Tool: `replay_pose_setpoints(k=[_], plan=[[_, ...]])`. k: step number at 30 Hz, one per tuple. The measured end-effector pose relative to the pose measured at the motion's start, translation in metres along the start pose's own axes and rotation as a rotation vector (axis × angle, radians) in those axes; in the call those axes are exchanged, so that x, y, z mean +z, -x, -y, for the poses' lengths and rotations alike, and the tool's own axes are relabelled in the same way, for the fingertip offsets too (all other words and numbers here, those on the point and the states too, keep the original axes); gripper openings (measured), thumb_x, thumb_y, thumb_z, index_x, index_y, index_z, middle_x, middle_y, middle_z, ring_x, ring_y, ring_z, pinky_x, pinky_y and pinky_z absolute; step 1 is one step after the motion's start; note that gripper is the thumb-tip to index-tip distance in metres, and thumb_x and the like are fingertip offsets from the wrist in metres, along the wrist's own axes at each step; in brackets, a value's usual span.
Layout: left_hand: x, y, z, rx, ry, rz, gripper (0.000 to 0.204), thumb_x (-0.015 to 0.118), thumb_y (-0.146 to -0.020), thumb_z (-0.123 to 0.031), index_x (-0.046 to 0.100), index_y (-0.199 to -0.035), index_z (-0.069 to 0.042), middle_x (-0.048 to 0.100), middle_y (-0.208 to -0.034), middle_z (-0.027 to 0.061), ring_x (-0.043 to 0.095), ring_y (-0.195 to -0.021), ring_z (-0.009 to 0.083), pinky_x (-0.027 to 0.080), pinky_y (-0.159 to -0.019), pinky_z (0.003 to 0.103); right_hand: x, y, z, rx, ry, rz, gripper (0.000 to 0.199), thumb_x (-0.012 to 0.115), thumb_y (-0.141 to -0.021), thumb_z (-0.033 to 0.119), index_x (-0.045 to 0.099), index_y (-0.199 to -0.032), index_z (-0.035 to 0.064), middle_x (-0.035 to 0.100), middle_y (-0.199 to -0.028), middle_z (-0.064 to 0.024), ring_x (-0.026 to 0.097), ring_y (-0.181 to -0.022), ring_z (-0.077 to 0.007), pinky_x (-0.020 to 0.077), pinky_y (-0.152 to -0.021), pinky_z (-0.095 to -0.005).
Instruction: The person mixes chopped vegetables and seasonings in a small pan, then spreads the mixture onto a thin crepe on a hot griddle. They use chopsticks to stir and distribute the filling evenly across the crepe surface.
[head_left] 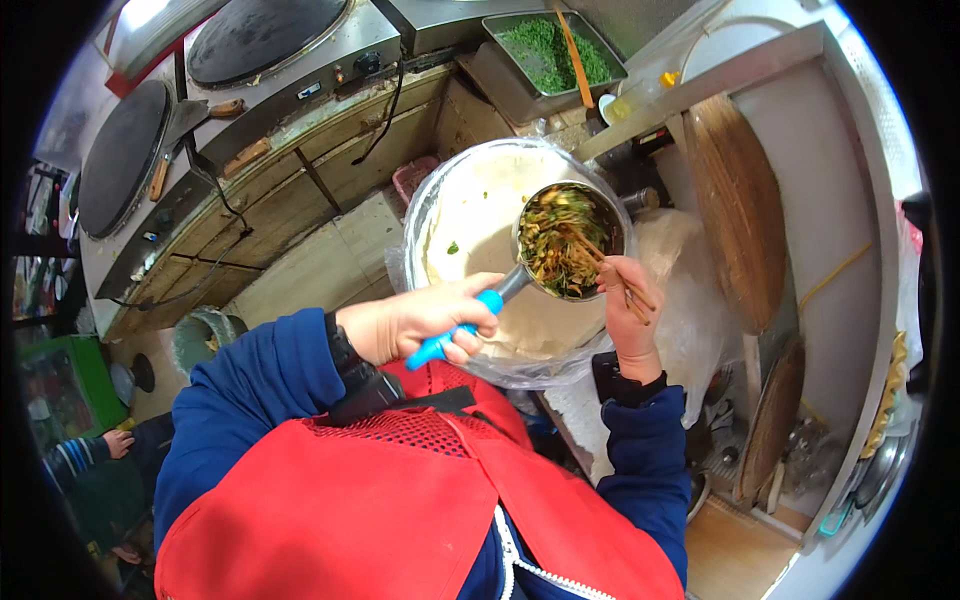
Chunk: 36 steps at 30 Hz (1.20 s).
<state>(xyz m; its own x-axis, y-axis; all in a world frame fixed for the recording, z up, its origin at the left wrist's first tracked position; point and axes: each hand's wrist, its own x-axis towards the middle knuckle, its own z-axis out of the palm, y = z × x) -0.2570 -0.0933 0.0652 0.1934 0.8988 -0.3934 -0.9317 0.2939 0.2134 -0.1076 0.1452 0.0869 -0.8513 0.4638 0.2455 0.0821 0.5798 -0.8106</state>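
Note:
My left hand [415,315] is wrapped around the blue handle [430,350] of a small round metal pan [513,283]. A mix of chopped greens and brown bits [550,240] fills the pan. In my right hand [630,300] is a pair of wooden chopsticks [587,243], their tips down in the mix. Beneath the pan stands a wide, plastic-lined tub [412,235] holding a pale, dough-like or batter-like mass [475,215]. A few green flecks lie on that pale surface.
Round black griddles [125,160] run along the left, with a spatula [180,125] resting there. Behind the tub sits a metal tray of chopped greens [555,60] with a wooden stick across it. Long wooden boards [740,215] stand at right. Another person's hand [118,443] shows at lower left.

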Motion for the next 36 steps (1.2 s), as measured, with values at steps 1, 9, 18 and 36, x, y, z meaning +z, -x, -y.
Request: replay_pose_setpoints(k=[1, 9, 18, 36], plan=[[-0.001, 0.001, -0.002, 0.027, -0.020, -0.023, 0.076, 0.047, -0.089, 0.003, 0.011, -0.149, -0.025, 0.043, -0.078, 0.0034, 0.037, -0.052, 0.0055, 0.031, -0.039, 0.019, -0.007, -0.004, 0.005, -0.156, 0.077, 0.057, 0.004, 0.064, -0.084, -0.003, 0.062, -0.084, 0.0013, 0.064, -0.077, -0.0094, 0.062, -0.069, -0.0146, 0.0505, -0.060, -0.0284], [-0.011, 0.013, -0.001, -0.008, -0.049, 0.012, 0.074, 0.045, -0.089, 0.004, 0.013, -0.149, -0.026, 0.040, -0.077, 0.0023, 0.034, -0.048, 0.0052, 0.029, -0.038, 0.018, -0.018, -0.019, 0.027, -0.079, 0.100, 0.224, 0.013, 0.057, -0.079, -0.012, 0.061, -0.086, -0.0019, 0.063, -0.084, -0.0147, 0.063, -0.077, -0.0224, 0.0502, -0.070, -0.0294], [-0.016, 0.012, 0.001, -0.037, -0.001, 0.008, 0.074, 0.045, -0.090, 0.004, 0.014, -0.149, -0.029, 0.042, -0.078, 0.0025, 0.034, -0.047, 0.0052, 0.029, -0.038, 0.018, -0.026, -0.018, 0.034, -0.286, 0.174, 0.353, 0.018, 0.067, -0.072, -0.010, 0.064, -0.084, 0.0031, 0.063, -0.077, -0.0100, 0.064, -0.072, -0.0203, 0.0518, -0.065, -0.0300], [-0.026, 0.010, -0.007, -0.003, 0.087, 0.036, 0.076, 0.046, -0.089, 0.004, 0.012, -0.150, -0.028, 0.043, -0.081, 0.0051, 0.033, -0.047, 0.0049, 0.029, -0.037, 0.017, -0.020, -0.023, 0.039, -0.409, 0.233, 0.499, 0.012, 0.062, -0.079, -0.007, 0.064, -0.087, 0.0013, 0.064, -0.082, -0.0137, 0.064, -0.077, -0.0247, 0.0509, -0.068, -0.0313]])
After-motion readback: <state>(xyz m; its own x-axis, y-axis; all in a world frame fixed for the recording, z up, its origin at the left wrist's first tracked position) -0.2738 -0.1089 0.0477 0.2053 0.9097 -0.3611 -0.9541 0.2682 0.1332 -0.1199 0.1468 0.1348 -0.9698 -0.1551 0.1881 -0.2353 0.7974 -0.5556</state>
